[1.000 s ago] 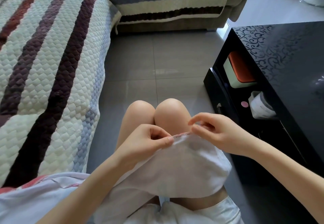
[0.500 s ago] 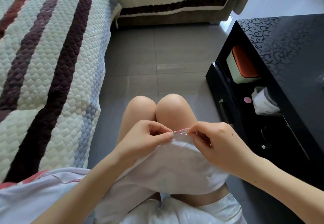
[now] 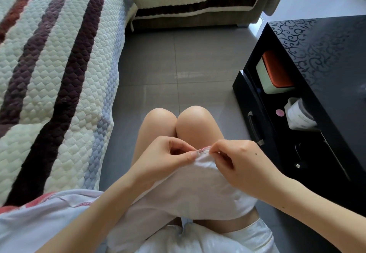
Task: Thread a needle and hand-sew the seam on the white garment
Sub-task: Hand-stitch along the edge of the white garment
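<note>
Closing in since a second ago, the right hand [image 3: 241,165] now has its fingertips almost against the left thumb, so only a short run of the pink-edged seam [image 3: 204,149] shows between them. On that run lies the needle [image 3: 206,153], a thin bright sliver just under the edge, its long axis nearly level and running side to side along the seam. Its right end sits in the pinch of the right thumb and forefinger; its other end points at the left thumb. No thread is fine enough to make out. The seam is the raised far edge of the white garment [image 3: 198,191], which drapes back over the thighs just short of the knees [image 3: 178,120]. The left hand [image 3: 168,157] pinches that edge, thumb on top, holding it taut. Since the right hand already has the needle, the next stitch probably runs leftward along that axis, toward the left thumb. A black cabinet [image 3: 326,58] stands to the right and a quilted striped cover [image 3: 59,74] to the left.
</note>
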Available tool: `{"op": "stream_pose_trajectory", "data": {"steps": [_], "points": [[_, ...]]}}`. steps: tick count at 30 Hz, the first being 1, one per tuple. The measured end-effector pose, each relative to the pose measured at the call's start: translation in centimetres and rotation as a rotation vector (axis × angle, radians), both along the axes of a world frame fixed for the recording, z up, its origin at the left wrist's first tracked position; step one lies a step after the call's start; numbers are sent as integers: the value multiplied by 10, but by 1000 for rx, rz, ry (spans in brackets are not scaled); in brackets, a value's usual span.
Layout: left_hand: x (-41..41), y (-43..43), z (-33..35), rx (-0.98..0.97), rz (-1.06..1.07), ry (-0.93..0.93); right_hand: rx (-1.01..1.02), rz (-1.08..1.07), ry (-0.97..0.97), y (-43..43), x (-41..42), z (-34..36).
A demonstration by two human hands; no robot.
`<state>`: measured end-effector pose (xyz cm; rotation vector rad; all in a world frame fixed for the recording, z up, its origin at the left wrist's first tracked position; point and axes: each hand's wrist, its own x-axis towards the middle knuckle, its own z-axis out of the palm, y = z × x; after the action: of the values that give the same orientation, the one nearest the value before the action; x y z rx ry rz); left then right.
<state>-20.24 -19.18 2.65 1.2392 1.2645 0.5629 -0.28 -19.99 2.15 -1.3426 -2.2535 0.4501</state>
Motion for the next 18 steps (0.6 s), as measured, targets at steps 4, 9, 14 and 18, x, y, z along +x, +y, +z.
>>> {"op": "stream_pose_trajectory", "data": {"steps": [4,9,14,18], "points": [[2,-3,2,47,-39,13,-27,-33,-87,-5,-8,-6],[1,-3,2,46,-42,31,-37,-21,-20,-4,-7,-3],[2,-3,2,23,1,60,-195,12,172,-2,1,11],[2,-1,1,-37,-26,-17,-448,-39,321,5,7,9]]}}
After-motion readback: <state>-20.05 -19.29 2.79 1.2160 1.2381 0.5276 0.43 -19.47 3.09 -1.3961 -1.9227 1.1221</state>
